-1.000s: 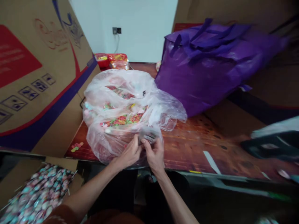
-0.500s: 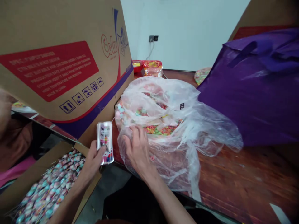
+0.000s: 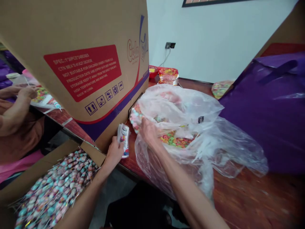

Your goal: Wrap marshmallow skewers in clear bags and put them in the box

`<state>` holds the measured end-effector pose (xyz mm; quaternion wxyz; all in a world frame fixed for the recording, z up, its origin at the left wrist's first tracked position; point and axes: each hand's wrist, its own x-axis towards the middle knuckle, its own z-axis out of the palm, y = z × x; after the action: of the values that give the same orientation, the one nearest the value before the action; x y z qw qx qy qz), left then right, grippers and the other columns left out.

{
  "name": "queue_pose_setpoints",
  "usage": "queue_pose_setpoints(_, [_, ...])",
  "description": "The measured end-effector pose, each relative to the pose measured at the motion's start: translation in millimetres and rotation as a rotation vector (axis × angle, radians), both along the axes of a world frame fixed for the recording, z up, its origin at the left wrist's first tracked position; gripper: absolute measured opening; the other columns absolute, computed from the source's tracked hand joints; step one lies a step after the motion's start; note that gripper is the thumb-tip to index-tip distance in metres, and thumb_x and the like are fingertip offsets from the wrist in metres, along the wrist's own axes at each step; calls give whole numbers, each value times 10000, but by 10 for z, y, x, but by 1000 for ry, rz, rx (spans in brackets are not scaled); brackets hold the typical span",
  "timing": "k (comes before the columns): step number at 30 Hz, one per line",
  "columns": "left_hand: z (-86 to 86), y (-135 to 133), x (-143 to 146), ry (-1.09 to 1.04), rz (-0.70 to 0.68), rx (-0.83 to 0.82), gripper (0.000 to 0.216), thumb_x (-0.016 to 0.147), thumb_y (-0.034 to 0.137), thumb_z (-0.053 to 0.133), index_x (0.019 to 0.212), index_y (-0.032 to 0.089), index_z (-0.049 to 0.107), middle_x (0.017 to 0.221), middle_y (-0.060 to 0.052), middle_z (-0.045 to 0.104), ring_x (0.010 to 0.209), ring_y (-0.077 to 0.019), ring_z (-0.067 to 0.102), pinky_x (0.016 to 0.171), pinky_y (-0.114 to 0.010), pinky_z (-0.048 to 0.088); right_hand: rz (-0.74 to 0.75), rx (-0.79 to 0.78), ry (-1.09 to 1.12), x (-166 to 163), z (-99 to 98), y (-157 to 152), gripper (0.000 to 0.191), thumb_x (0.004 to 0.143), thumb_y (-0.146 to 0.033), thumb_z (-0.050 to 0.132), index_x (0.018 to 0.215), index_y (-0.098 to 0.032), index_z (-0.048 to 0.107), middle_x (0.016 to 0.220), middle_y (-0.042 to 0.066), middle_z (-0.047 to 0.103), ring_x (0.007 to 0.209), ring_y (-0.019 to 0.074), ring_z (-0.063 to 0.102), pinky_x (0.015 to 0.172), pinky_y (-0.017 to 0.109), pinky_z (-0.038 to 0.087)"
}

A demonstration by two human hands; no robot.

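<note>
My left hand [image 3: 116, 151] is closed around a stack of small printed packets [image 3: 125, 141], silvery with purple and red marks, held at the table's edge. My right hand [image 3: 149, 131] reaches to the left side of a large clear plastic bag [image 3: 181, 95]. Its fingers are smeared and partly hidden, so their grip cannot be made out. Close to those fingers are pastel pink and blue candies [image 3: 135, 118]. Through the bag's opening shows a heap of colourful ring-shaped candies [image 3: 175, 140].
A big printed carton [image 3: 95, 28] stands at left on the wooden table [image 3: 238, 197]. Below it, an open box [image 3: 94, 152] holds many wrapped lollipops [image 3: 57, 187]. A purple bag [image 3: 271, 117] is at right. Another person's hands [image 3: 23, 95] work at far left. Red packages [image 3: 168, 75] lie behind.
My right hand has moved from the bag's front edge further in, towards the pastel candies. My left hand still holds the packets. The view has turned leftwards, showing more of the other person.
</note>
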<state>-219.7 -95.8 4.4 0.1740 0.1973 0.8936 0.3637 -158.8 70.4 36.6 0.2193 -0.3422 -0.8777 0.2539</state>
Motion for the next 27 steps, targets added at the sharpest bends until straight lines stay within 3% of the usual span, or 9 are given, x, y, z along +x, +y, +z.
queue_pose_setpoints(3, [1, 146, -70, 10, -23, -24, 166, 886, 204, 524, 1049, 181, 539, 1034, -163, 721, 1026, -305, 699, 890, -378, 499, 1, -11, 85, 51, 253, 228, 194, 850, -212, 475, 770, -183, 650, 675, 33, 600, 694, 190, 560, 646, 289, 369])
queue_pose_setpoints(6, [5, 314, -141, 30, -38, -29, 219, 862, 173, 557, 1081, 167, 554, 1047, -164, 724, 1058, -302, 697, 920, -371, 493, 30, -156, 279, 94, 395, 384, 146, 763, -259, 505, 640, -196, 554, 567, -32, 472, 590, 140, 444, 566, 268, 290])
queue_pose_setpoints(9, [11, 497, -205, 54, -58, -32, 239, 846, 156, 578, 1084, 147, 576, 1068, -190, 726, 1054, -318, 701, 910, -384, 504, 112, -334, 425, 131, 419, 434, 150, 717, -315, 528, 617, -204, 514, 544, -60, 412, 546, 115, 366, 529, 255, 258])
queue_pose_setpoints(12, [13, 664, -255, 74, -89, -55, 243, 846, 171, 596, 1086, 134, 594, 1065, -199, 733, 1036, -320, 710, 873, -371, 521, 224, -414, 480, 148, 377, 384, 163, 717, -342, 538, 636, -201, 524, 562, -64, 412, 543, 106, 344, 529, 252, 262])
queue_pose_setpoints(15, [9, 772, -298, 102, -129, -96, 270, 853, 173, 590, 1116, 116, 609, 1076, -208, 734, 1051, -322, 709, 879, -367, 520, 304, -475, 480, 128, 266, 292, 175, 739, -357, 532, 657, -202, 522, 579, -66, 407, 543, 103, 337, 530, 248, 262])
queue_pose_setpoints(19, [8, 795, -355, 141, -217, -172, 303, 853, 198, 592, 1138, 104, 635, 1161, -235, 711, 1119, -346, 682, 918, -382, 510, 357, -543, 419, 48, -39, 166, 170, 749, -355, 510, 661, -210, 498, 581, -61, 414, 547, 110, 372, 529, 241, 276])
queue_pose_setpoints(23, [23, 751, -372, 173, -289, -269, 354, 850, 225, 607, 1179, 95, 626, 1261, -254, 654, 1195, -357, 640, 969, -389, 491, 328, -532, 380, -27, -398, 66, 174, 752, -340, 487, 632, -221, 446, 586, -53, 404, 574, 122, 387, 542, 240, 289])
queue_pose_setpoints(27, [60, 676, -298, 230, -308, -301, 419, 897, 215, 528, 1274, 33, 546, 1323, -303, 581, 1230, -368, 607, 1000, -429, 479, 274, -484, 324, -55, -572, 18, 138, 776, -310, 479, 674, -219, 461, 603, -56, 401, 601, 131, 397, 566, 241, 293])
